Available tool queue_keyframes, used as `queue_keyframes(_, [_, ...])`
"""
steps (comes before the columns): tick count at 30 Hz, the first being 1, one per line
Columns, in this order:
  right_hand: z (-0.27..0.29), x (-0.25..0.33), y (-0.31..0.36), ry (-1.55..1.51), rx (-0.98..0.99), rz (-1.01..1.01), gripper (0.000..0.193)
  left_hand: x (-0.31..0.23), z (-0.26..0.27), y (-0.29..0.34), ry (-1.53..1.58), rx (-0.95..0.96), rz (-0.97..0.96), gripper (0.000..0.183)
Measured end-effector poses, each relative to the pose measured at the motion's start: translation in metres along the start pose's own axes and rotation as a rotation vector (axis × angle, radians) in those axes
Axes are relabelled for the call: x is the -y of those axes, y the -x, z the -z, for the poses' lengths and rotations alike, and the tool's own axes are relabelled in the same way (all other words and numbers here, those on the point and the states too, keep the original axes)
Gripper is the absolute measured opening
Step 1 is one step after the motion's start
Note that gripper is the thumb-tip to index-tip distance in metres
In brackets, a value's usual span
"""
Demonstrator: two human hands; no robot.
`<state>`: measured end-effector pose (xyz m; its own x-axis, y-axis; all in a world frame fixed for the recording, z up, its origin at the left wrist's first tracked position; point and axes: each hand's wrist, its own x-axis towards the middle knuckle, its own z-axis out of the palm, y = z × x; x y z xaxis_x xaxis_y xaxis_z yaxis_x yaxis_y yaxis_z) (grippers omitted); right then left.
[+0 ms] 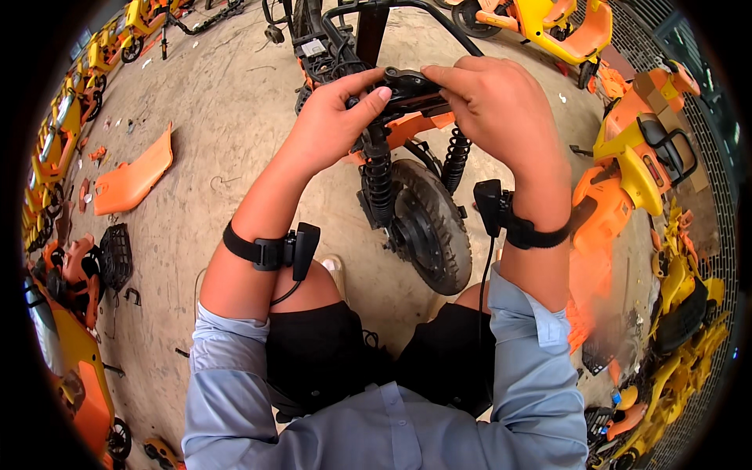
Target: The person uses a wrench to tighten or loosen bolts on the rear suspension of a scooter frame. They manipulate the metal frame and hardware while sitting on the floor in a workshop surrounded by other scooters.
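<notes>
A partly stripped scooter stands in front of me, its rear tyre (450, 235) between my knees. At the rear end of its frame sits a small black curved part (409, 84). My left hand (329, 121) grips the part's left end, with index finger on top and thumb toward me. From the other side, my right hand (505, 110) holds the right end, index finger along its top; the other fingers are curled and partly hidden. Below are a left spring shock absorber (379, 188), a right one (457, 157) and an orange panel (415, 128).
A loose orange panel (137, 176) lies on the concrete floor (235, 141) at left, near a black basket (117, 257). Yellow scooters line the left edge. Orange and yellow body panels (627, 184) pile up at right. Another yellow scooter (560, 31) stands at the far right.
</notes>
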<state>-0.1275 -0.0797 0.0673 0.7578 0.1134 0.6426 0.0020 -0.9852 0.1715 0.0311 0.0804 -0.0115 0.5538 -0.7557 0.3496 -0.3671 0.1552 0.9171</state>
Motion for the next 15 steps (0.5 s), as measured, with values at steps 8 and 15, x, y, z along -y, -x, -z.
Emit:
queue_keyframes(8, [0.014, 0.044, -0.001, -0.111, -0.080, -0.244, 0.013, -0.003, -0.002, 0.001, 0.061, 0.017, 0.029, 0.048])
queue_keyframes(15, [0.007, 0.007, -0.003, 0.050, -0.124, -0.053, 0.022, -0.011, 0.001, 0.002, -0.018, 0.062, 0.051, 0.050])
